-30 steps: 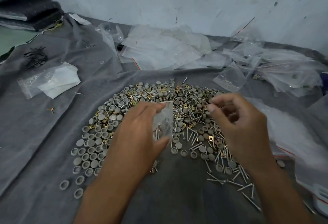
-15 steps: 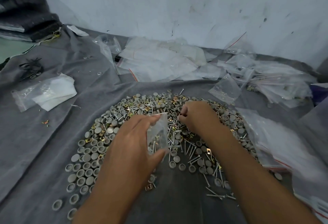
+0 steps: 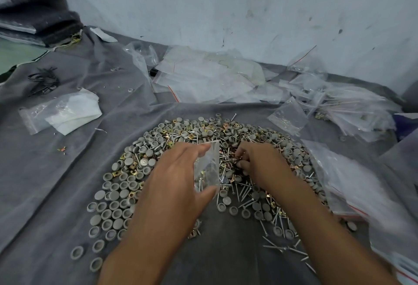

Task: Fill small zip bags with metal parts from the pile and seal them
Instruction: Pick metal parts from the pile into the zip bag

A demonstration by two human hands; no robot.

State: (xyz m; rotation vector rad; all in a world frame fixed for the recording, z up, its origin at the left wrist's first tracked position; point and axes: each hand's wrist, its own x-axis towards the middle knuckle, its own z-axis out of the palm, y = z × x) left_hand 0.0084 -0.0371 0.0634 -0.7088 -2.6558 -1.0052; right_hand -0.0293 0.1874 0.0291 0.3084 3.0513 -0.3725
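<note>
A wide pile of metal parts [image 3: 181,135] lies on the grey cloth: grey round caps, brass square clips and silver screws. My left hand [image 3: 178,183] holds a small clear zip bag [image 3: 207,167] upright between thumb and fingers; a few screws and a brass clip show inside it. Just right of the bag, my right hand [image 3: 260,162] rests on the middle of the pile with its fingertips curled down into brass clips and screws. Whether those fingers hold a part is hidden.
Empty and filled zip bags [image 3: 203,76] lie heaped along the back by the wall. More bags [image 3: 352,185] are stacked at the right. A bag with white sheets [image 3: 63,110] and black ties [image 3: 43,79] lie at the left. The grey cloth [image 3: 45,183] covers the surface.
My right hand came down from in front of me into the pile beside the bag. The left hand kept the bag upright in nearly the same place.
</note>
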